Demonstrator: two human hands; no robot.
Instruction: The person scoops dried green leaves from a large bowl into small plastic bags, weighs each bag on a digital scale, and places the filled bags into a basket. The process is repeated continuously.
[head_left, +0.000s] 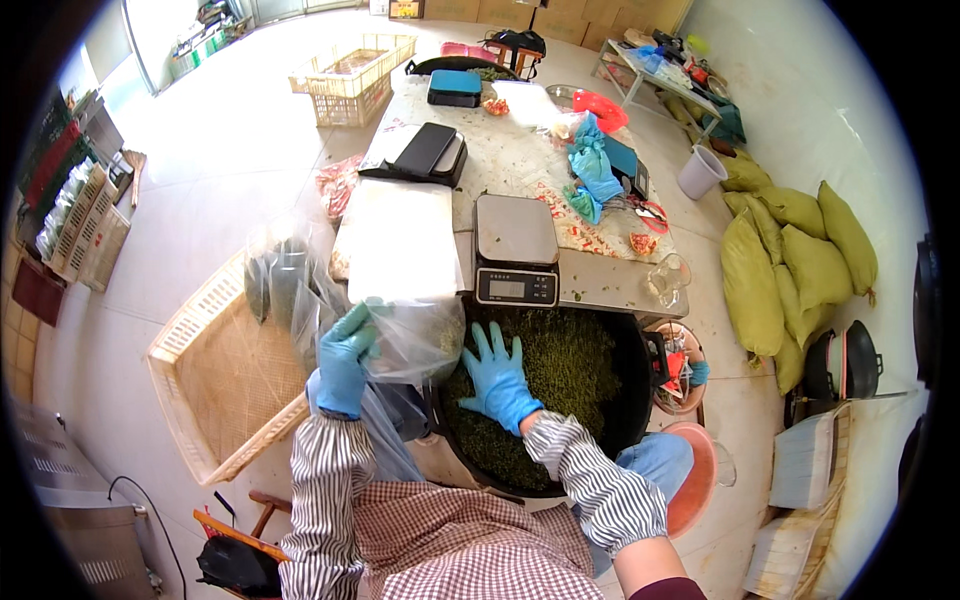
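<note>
Plastic bag (418,335) — clear, partly hidden — in left grip (343,363).

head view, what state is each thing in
Left hand, gloved, fingers closed on the clear bag
Right hand, gloved, open, fingers spread over green bits
Clear bag, held
Black pan, uncovered, loaded with green bits
Cream crate, open-topped
Near scale, flat on the table
Green sacks, bulging, piled up
</note>
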